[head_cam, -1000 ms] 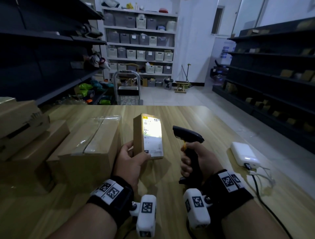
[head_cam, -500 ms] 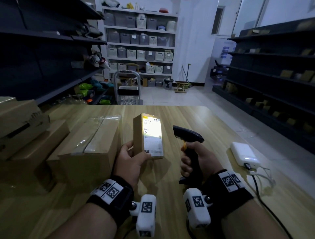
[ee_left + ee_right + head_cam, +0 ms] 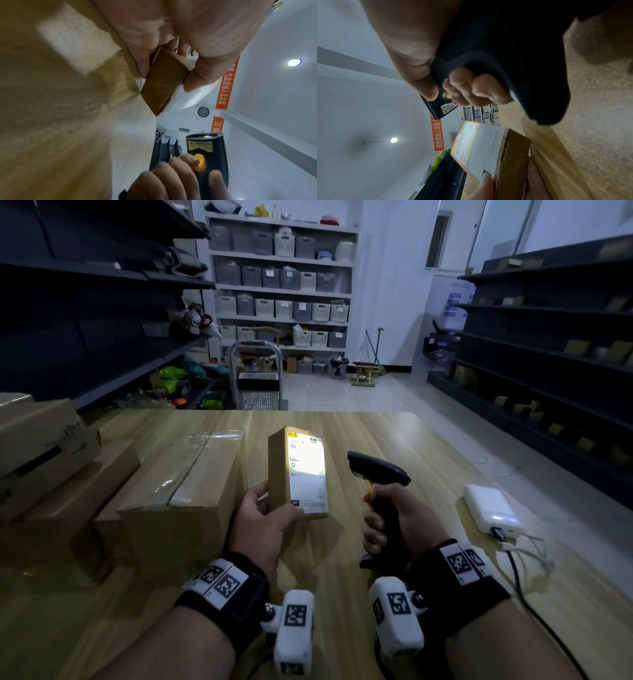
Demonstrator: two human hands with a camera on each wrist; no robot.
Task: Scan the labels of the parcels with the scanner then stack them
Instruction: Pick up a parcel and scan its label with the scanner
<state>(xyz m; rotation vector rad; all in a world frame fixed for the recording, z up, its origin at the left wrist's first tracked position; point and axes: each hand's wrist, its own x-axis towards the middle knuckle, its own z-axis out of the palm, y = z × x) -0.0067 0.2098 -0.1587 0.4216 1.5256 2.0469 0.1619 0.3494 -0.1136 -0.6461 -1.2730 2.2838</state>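
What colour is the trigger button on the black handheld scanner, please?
Orange trigger button, clearest in the left wrist view.

Both forearms bare, no sleeves. Left hand [image 3: 265,520] and right hand [image 3: 399,520] bare too, no gloves. Each wrist has a wide black strap w/ two white square-code tags on top. White rounded cam pod on the inner side of each wrist, one black square code apiece, fixed by a small metal ball joint, prob. a screw mount.
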